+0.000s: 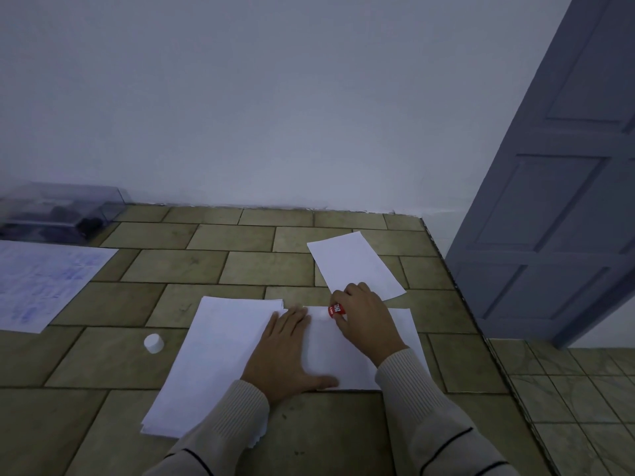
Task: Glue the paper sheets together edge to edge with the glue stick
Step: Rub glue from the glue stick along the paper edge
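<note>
Tiled floor (240,266): right hand (366,317) presses glue stick (335,310) onto sheet (343,355).

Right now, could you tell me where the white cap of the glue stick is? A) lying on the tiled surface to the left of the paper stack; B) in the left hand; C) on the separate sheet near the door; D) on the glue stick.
A: the white cap lies on the tiles left of the paper stack, while the right hand holds the uncapped glue stick.
</note>
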